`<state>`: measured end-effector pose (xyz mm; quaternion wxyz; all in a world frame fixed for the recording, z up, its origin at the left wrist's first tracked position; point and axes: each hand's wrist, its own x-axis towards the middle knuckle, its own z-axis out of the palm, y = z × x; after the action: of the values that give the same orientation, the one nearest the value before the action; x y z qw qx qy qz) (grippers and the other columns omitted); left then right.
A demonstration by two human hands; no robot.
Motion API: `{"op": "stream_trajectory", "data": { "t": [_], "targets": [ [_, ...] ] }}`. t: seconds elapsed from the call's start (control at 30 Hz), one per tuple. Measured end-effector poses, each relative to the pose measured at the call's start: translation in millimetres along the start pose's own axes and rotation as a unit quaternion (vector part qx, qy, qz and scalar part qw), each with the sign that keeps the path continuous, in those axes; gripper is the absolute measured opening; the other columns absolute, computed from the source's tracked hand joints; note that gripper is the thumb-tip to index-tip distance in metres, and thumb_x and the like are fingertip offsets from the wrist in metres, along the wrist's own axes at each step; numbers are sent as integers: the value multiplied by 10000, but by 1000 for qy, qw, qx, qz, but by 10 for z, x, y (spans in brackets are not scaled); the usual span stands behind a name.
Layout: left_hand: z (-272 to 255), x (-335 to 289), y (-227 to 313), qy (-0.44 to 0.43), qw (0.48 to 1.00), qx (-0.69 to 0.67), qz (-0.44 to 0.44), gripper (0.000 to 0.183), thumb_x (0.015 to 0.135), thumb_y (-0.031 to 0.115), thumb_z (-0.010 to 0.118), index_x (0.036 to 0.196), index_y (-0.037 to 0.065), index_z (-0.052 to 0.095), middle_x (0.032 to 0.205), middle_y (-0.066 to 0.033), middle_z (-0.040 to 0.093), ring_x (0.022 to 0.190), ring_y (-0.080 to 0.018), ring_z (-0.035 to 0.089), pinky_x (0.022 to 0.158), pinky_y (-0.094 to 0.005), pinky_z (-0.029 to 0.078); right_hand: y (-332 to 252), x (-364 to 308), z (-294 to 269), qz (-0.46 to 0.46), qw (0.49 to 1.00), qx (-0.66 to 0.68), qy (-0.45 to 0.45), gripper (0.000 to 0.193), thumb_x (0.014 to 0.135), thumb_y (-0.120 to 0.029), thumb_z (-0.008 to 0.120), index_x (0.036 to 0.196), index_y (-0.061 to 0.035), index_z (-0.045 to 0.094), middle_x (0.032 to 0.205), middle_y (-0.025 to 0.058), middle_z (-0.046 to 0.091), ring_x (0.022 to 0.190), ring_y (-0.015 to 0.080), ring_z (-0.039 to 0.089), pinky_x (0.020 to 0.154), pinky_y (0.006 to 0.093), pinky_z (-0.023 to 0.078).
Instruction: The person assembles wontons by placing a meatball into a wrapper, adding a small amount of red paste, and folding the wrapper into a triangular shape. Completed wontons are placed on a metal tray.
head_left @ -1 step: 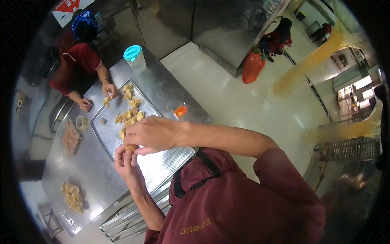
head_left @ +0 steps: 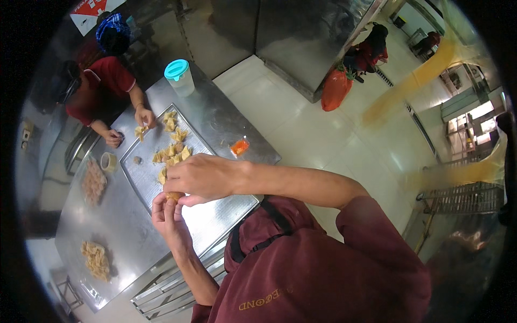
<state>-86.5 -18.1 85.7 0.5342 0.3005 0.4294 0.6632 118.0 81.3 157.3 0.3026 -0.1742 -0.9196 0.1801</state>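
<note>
Over the near part of a metal tray (head_left: 226, 215), my two hands meet around one yellowish-brown dumpling (head_left: 174, 196). The fingertips of my left hand (head_left: 171, 218) pinch it from below. My right hand (head_left: 198, 175) is closed over it from above, hiding much of it. Beyond my right hand, several folded yellow dumplings (head_left: 177, 137) lie along the tray, some hidden behind that hand. A small round brownish ball (head_left: 137, 160) sits apart near the tray's left side.
Across the steel table (head_left: 124, 220), a co-worker's hand (head_left: 144, 117) holds a dumpling. A lidded pitcher (head_left: 180, 83) stands at the far end. Left of the tray are a small tub (head_left: 108, 162), a bag of pinkish balls (head_left: 93, 184) and a pale yellow bundle (head_left: 96, 261). An orange packet (head_left: 239, 146) lies right.
</note>
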Motion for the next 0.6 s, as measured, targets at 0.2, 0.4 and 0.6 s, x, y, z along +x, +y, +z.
{"op": "stream_trajectory", "data": {
  "t": [0.2,0.4,0.6],
  "targets": [
    [-75,-31,-16,-4,999,33,-13,223,1055,40,676,1262,-28,632,1229,-129,685,1121,-214,718,970,-316,608,56,121,171,-21,999,-30,-2,312,773,-298,857,938,-48,771,890,123,744,827,318,783,734,430,639],
    [-126,2,-32,3,1000,27,0,227,1053,43,672,1259,-43,631,1229,-144,699,1128,-216,723,982,-316,608,25,214,168,-5,999,-39,-34,305,747,-260,853,925,-37,746,896,119,720,844,310,764,753,416,626],
    [-133,8,-36,15,1000,-9,15,211,1052,27,648,1245,-59,634,1221,-171,710,1113,-225,734,979,-317,613,-7,219,202,10,998,-45,-47,353,751,-266,859,980,-34,722,938,118,706,876,316,744,790,429,612]
  ]
}}
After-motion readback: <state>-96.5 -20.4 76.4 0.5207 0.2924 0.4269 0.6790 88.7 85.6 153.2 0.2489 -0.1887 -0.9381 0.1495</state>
